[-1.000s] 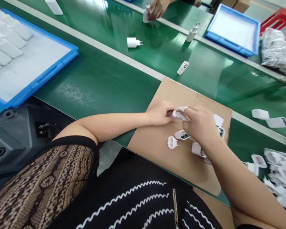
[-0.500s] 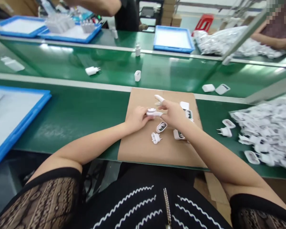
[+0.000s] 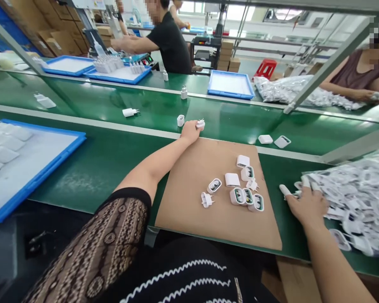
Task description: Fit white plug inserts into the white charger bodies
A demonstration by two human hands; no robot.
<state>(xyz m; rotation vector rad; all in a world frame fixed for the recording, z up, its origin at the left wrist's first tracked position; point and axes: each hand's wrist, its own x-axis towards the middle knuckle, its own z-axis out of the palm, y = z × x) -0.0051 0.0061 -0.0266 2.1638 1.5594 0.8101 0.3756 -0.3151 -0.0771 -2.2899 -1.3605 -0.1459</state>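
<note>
My left hand (image 3: 190, 132) is stretched forward past the far edge of a brown cardboard sheet (image 3: 189, 214). Its fingers are closed on a white plug charger (image 3: 201, 124) with its pins up, over the green conveyor strip. My right hand (image 3: 309, 204), with white covers on its fingertips, is at the left edge of a heap of white plug covers (image 3: 356, 210). Its fingers are spread over the nearest pieces. On the cardboard lie an open charger housing (image 3: 214, 185), a loose plug cover (image 3: 206, 200) and several more housings (image 3: 238, 196) showing green boards.
A blue-rimmed tray (image 3: 82, 138) with white chargers stands at the left. Chargers such as one lying flat (image 3: 130, 112) and an upright one (image 3: 180, 120) sit on the conveyor. Metal posts (image 3: 322, 63) rise at the right. Co-workers sit across the line.
My left hand has moved forward from the cardboard to the conveyor with the charger. My right hand has left it and moved right to the heap. The view has tilted up.
</note>
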